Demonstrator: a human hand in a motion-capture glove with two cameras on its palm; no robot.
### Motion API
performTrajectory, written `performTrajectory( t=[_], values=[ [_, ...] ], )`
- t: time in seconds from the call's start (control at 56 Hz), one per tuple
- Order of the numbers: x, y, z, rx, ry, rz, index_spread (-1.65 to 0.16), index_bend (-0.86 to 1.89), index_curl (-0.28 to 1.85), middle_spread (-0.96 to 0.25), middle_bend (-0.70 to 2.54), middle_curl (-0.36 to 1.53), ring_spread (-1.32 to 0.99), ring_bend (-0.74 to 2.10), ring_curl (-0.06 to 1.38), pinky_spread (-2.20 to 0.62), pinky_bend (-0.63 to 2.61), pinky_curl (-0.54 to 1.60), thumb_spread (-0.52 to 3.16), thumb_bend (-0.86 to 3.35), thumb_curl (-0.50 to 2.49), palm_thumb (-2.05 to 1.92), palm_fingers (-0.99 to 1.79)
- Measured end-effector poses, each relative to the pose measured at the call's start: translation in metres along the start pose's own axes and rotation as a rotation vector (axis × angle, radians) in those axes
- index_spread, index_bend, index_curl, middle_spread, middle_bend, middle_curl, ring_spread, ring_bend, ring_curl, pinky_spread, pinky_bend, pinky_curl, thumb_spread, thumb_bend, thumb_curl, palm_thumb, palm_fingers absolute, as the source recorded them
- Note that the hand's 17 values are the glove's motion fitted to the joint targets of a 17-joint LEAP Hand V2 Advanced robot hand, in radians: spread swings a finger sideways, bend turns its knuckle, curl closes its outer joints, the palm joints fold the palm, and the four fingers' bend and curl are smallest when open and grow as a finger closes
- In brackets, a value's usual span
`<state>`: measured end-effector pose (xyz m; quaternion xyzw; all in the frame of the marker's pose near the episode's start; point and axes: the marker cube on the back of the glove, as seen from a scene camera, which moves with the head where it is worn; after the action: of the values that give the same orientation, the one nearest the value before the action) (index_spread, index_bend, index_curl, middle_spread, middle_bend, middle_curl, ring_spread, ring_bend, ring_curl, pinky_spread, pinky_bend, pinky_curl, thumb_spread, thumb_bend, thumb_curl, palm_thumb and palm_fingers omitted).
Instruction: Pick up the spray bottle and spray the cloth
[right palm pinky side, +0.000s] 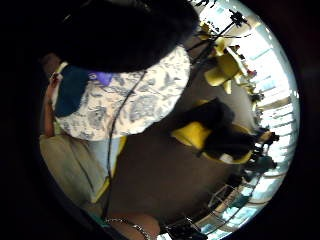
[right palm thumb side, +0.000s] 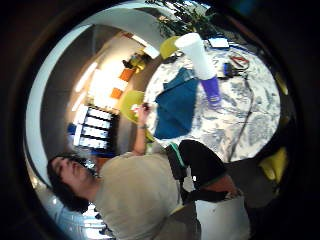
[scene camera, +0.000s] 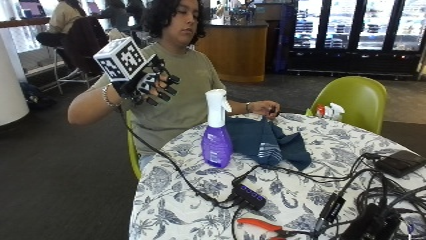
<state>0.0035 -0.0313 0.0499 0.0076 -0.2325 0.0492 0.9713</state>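
Spray bottle untouched, gloved hand raised clear of it

Spray bottle (scene camera: 217, 131), purple with a white trigger head, stands upright on the round patterned table (scene camera: 200, 210), its base touching the near left edge of the dark blue cloth (scene camera: 266, 142). The person's gloved right hand (scene camera: 152, 80) is held up to the left, fingers spread, holding nothing. Their bare hand (scene camera: 265, 108) rests at the cloth's far edge. Risk, as a judgement: the tall bottle could tip if the reach clips its head, or snag the black cable (scene camera: 170, 167) trailing past its base.

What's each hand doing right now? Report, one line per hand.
Gloved right hand: raised in the air, fingers spread, holding nothing.
Bare left hand: resting on the blue cloth; whether it pinches it cannot be told.
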Motion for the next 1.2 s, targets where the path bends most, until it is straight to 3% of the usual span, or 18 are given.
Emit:
performTrajectory(
  t=[0.25,0.447,0.786,1.197],
  values=[
    [-0.014,-0.004,0.064,0.107,-0.530,0.138,-0.38,0.11,0.19,-0.03,0.22,0.32,-0.10,0.46,0.29,0.17,0.43,0.32,1.04,-0.02,0.31,0.57,0.49],
    [-0.026,-0.029,0.102,0.209,-0.679,0.183,-0.37,0.11,0.19,-0.01,0.21,0.33,-0.08,0.46,0.31,0.16,0.41,0.33,1.01,-0.01,0.35,0.67,0.46],
    [-0.033,-0.105,0.132,0.483,-0.702,0.215,-0.29,0.14,0.22,0.03,0.21,0.35,-0.02,0.40,0.31,0.13,0.35,0.33,0.93,-0.02,0.41,0.81,0.35],
    [-0.017,-0.161,0.148,0.676,-0.594,0.162,-0.24,0.09,0.20,-0.03,0.27,0.38,-0.10,0.49,0.34,0.05,0.33,0.34,0.88,-0.03,0.42,0.82,0.52]
  ],
)
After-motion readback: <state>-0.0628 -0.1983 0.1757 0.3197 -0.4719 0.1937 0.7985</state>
